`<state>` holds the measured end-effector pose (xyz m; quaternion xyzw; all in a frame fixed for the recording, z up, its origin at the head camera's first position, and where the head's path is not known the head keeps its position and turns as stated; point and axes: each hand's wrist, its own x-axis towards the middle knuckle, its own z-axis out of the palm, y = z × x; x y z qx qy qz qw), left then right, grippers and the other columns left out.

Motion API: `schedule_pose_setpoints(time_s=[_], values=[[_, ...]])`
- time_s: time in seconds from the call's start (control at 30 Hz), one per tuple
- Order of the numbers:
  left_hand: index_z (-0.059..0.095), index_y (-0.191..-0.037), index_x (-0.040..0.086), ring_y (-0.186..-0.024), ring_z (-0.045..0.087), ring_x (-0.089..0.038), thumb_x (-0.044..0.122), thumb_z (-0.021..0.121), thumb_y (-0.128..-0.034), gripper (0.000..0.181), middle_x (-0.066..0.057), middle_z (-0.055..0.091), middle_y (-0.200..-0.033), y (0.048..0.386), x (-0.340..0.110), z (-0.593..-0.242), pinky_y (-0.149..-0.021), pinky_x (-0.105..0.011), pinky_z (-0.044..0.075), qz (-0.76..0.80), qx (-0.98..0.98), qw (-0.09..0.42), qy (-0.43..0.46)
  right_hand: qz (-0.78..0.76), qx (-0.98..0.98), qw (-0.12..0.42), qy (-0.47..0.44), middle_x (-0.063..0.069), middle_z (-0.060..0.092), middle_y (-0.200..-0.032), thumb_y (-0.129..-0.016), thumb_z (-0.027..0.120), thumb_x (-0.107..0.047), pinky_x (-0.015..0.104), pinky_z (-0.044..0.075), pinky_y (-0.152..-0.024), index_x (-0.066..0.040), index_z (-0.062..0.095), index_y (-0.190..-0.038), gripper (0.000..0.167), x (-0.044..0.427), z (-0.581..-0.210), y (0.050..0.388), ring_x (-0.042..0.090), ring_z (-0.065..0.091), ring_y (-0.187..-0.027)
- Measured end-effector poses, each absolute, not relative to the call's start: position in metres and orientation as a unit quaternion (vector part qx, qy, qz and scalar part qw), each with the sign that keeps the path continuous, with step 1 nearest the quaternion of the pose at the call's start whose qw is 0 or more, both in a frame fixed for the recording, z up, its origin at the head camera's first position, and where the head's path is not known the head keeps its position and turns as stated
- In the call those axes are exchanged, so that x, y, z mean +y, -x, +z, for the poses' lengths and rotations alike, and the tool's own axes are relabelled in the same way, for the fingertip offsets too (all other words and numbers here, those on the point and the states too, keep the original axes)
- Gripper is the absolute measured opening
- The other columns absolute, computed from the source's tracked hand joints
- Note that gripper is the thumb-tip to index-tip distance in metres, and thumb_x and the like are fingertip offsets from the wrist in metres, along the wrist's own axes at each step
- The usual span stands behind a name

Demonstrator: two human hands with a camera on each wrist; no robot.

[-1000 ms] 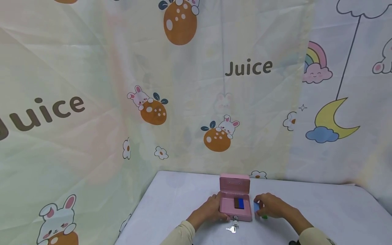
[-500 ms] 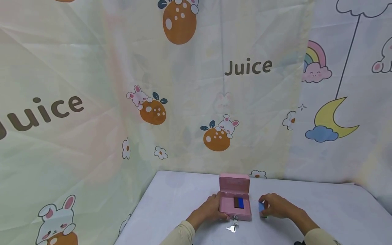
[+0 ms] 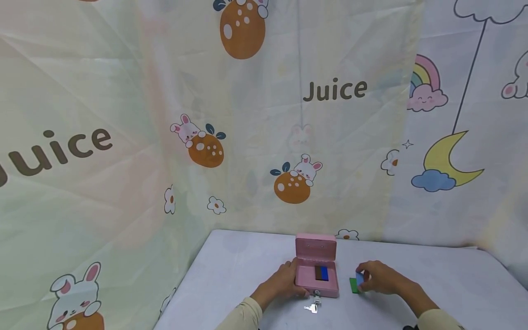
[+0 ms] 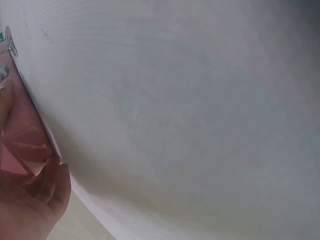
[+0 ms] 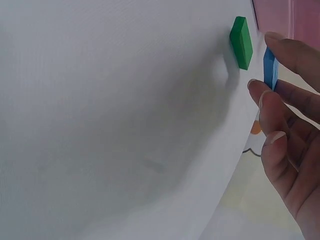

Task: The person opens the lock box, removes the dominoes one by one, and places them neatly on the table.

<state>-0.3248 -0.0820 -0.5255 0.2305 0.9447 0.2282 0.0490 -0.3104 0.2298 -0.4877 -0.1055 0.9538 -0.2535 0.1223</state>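
While a left sleeve (image 3: pixel 243 316) and a right sleeve (image 3: pixel 437 319) are reaching in along the bottom edge, a silver key (image 3: pixel 312 309) is lying on the white table (image 3: pixel 247 256), just in front of a pink box (image 3: pixel 304 278) and close to its lock (image 3: pixel 317 293). The left hand (image 3: pixel 284 280) is gripping the left side of this box, its thumb bending round to the front. To the right of the box and apart from it, the right hand (image 3: pixel 377 278) is pinching a light blue block (image 5: pixel 270 70) between thumb and fingers; whether that block is touching the table, I cannot tell. Just beside it, a green block (image 5: pixel 242 43) is resting on the table, between the right hand and the box. Inside the box, a brown block (image 3: pixel 318 273) and a dark blue block (image 3: pixel 325 273) are lying side by side. Behind them, the lid (image 3: pixel 316 250) is standing open. Beyond the table, a printed cloth (image 3: pixel 247 215) is hanging, showing rabbits, fruit, a yellow moon and the word "Juice".
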Motion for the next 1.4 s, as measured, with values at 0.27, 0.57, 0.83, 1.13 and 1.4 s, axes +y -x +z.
schedule_pose_setpoints(time_s=[0.27,0.57,0.83,1.13,1.4], values=[[0.030,-0.155,0.026,-0.117,0.053,-0.017,0.049,0.087,-0.0734,0.102,0.001,0.057,-0.132,0.325,-0.083,-0.528,-0.105,-0.045,0.049,0.231,0.945,0.054,-0.226,-0.263,0.949,0.151,0.085,0.002,0.060,-0.087,-0.079,0.085,-0.018,0.033,0.054,-0.069,-0.004,0.068,-0.114,0.041,0.238,-0.495,0.312,0.017,0.056,-0.079],[0.030,-0.154,0.027,-0.115,0.053,-0.015,0.048,0.087,-0.0726,0.101,0.002,0.057,-0.130,0.325,-0.083,-0.528,-0.104,-0.045,0.049,0.239,0.942,0.057,-0.229,-0.267,0.947,0.156,0.083,0.003,0.059,-0.086,-0.079,0.085,-0.019,0.033,0.054,-0.068,-0.003,0.068,-0.115,0.043,0.241,-0.503,0.311,0.017,0.055,-0.077],[0.030,-0.154,0.026,-0.115,0.053,-0.015,0.049,0.087,-0.0726,0.102,0.002,0.057,-0.129,0.325,-0.084,-0.527,-0.104,-0.044,0.049,0.234,0.942,0.057,-0.234,-0.269,0.945,0.166,0.080,0.003,0.058,-0.085,-0.079,0.084,-0.016,0.033,0.054,-0.066,-0.003,0.068,-0.117,0.044,0.242,-0.503,0.311,0.017,0.055,-0.075],[0.030,-0.154,0.028,-0.115,0.052,-0.014,0.051,0.086,-0.0726,0.102,0.002,0.057,-0.129,0.328,-0.084,-0.530,-0.104,-0.044,0.049,0.231,0.943,0.050,-0.234,-0.262,0.947,0.167,0.083,0.003,0.058,-0.085,-0.078,0.085,-0.018,0.033,0.053,-0.066,-0.005,0.068,-0.117,0.045,0.244,-0.504,0.314,0.018,0.054,-0.077],[0.028,-0.155,0.029,-0.116,0.052,-0.015,0.052,0.085,-0.0735,0.102,0.002,0.056,-0.130,0.327,-0.085,-0.529,-0.105,-0.045,0.049,0.233,0.944,0.058,-0.226,-0.265,0.947,0.164,0.085,0.003,0.058,-0.085,-0.077,0.086,-0.019,0.033,0.053,-0.066,-0.005,0.068,-0.118,0.047,0.245,-0.509,0.317,0.018,0.054,-0.078]])
